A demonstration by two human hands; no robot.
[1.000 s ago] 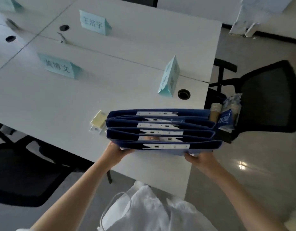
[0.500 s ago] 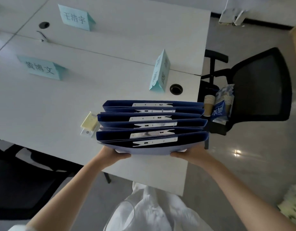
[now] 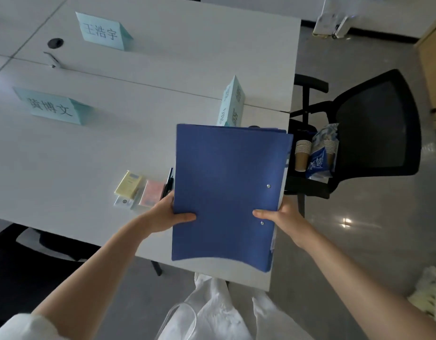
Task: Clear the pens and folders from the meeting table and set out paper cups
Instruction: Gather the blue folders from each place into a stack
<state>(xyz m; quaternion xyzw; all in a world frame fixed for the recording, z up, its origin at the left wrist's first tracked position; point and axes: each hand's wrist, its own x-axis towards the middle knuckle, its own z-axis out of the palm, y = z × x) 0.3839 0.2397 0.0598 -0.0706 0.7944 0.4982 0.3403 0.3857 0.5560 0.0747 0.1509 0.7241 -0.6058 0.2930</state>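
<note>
I hold a stack of blue folders (image 3: 224, 190) above the near right corner of the white meeting table (image 3: 94, 153), its flat cover facing me. My left hand (image 3: 168, 214) grips the stack's left edge with the thumb on the cover. My right hand (image 3: 283, 217) grips the right edge the same way. Black pens (image 3: 168, 184) lie on the table just left of the folders, partly hidden. Brown paper cups (image 3: 302, 155) stand stacked on the seat of the black chair (image 3: 374, 123) to the right, next to a blue and white packet (image 3: 318, 163).
Three pale blue name cards stand on the table: one at the left (image 3: 52, 106), one at the back (image 3: 101, 31), one (image 3: 233, 103) behind the folders. Small yellow (image 3: 128, 184) and pink (image 3: 152, 195) note pads lie near the pens. A wooden cabinet (image 3: 433, 60) stands far right.
The folders have tipped from edge-on, showing their open spines, to flat with the cover facing me. They have also risen, uncovering the pink pad and the pens.
</note>
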